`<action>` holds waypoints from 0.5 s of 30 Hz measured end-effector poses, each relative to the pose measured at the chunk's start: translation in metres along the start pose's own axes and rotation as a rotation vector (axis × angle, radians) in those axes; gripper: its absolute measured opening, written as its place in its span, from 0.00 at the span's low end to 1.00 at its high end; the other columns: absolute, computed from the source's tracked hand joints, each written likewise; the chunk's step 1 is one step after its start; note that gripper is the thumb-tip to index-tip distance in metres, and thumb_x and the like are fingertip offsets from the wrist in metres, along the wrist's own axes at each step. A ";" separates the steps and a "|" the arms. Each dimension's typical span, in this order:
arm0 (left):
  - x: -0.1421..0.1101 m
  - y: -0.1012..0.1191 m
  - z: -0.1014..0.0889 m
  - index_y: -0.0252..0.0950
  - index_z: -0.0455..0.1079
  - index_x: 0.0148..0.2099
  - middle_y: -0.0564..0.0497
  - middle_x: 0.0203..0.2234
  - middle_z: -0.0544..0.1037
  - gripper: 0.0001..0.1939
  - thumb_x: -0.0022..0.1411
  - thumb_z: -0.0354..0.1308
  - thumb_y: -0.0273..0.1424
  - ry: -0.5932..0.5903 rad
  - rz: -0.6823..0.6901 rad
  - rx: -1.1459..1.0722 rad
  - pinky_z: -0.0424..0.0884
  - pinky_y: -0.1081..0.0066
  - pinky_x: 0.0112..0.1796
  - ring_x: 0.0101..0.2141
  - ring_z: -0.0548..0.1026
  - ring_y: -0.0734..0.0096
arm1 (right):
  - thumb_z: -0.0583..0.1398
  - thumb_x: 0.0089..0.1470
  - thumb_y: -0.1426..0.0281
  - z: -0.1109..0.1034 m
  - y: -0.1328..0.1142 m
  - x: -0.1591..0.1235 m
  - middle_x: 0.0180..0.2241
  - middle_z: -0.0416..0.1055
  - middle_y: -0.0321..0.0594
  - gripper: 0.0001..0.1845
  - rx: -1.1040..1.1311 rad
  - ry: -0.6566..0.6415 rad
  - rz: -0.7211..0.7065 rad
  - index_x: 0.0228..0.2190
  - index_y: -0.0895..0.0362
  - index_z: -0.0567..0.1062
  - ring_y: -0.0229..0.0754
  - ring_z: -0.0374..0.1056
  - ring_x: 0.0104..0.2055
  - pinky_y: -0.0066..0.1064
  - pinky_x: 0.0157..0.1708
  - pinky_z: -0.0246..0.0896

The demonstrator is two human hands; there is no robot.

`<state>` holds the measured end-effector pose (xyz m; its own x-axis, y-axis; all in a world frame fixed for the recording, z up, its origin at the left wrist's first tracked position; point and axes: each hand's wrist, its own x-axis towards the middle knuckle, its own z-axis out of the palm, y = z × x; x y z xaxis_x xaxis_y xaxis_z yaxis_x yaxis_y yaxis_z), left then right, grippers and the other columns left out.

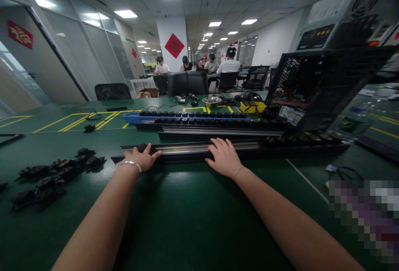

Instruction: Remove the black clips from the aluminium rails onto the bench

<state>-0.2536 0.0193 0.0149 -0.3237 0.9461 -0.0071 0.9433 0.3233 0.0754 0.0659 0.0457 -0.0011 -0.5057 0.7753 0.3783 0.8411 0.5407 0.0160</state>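
Observation:
A long black rail (183, 148) with a shiny metal channel lies across the green table in front of me. My left hand (140, 159) rests on its left end, fingers spread, thumb pointing right. Just beyond those fingers, a small black part (141, 147) sits in the channel, partly hidden by them. Around the middle of the rail, my right hand (223, 157) lies over the near edge with its fingers stretched out. Several black parts (302, 139) line the rail's right stretch. Loose black socket-like parts (46, 182) are heaped left of my left hand.
Behind lie another black rail (218, 133) and a blue rail (132, 118) amid rows of black parts. An open computer case (330, 84) stands at the right. A metal bowl (212, 101) and yellow tray (253, 107) are farther back. People sit at distant tables.

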 end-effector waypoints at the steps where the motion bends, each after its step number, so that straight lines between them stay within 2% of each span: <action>1: 0.000 -0.002 0.000 0.47 0.64 0.57 0.39 0.57 0.64 0.39 0.49 0.39 0.61 -0.005 -0.004 0.003 0.52 0.34 0.46 0.57 0.55 0.32 | 0.56 0.52 0.57 0.000 0.000 0.000 0.58 0.58 0.46 0.20 0.000 -0.003 0.000 0.43 0.54 0.71 0.52 0.50 0.60 0.48 0.59 0.39; 7: 0.001 -0.012 -0.006 0.49 0.64 0.58 0.41 0.58 0.63 0.36 0.51 0.40 0.58 -0.025 0.035 0.040 0.51 0.33 0.47 0.58 0.54 0.32 | 0.57 0.51 0.58 0.000 0.000 0.001 0.58 0.58 0.47 0.19 0.004 -0.006 0.001 0.43 0.54 0.71 0.51 0.49 0.61 0.48 0.58 0.38; 12: -0.007 -0.009 -0.023 0.54 0.62 0.57 0.51 0.63 0.55 0.29 0.54 0.44 0.52 -0.211 -0.003 0.151 0.44 0.33 0.51 0.59 0.50 0.31 | 0.56 0.51 0.57 0.001 0.001 0.000 0.58 0.59 0.46 0.19 -0.001 0.009 -0.003 0.43 0.54 0.71 0.52 0.49 0.60 0.48 0.58 0.39; 15: -0.012 -0.007 -0.030 0.54 0.60 0.58 0.53 0.64 0.52 0.31 0.54 0.42 0.54 -0.237 -0.055 0.135 0.43 0.35 0.53 0.60 0.48 0.33 | 0.56 0.51 0.57 0.001 0.001 0.000 0.58 0.59 0.46 0.19 -0.006 0.015 -0.007 0.42 0.54 0.71 0.52 0.50 0.60 0.48 0.58 0.39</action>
<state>-0.2586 0.0047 0.0447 -0.3637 0.8996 -0.2418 0.9311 0.3590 -0.0649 0.0661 0.0465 -0.0024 -0.5088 0.7665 0.3919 0.8386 0.5441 0.0247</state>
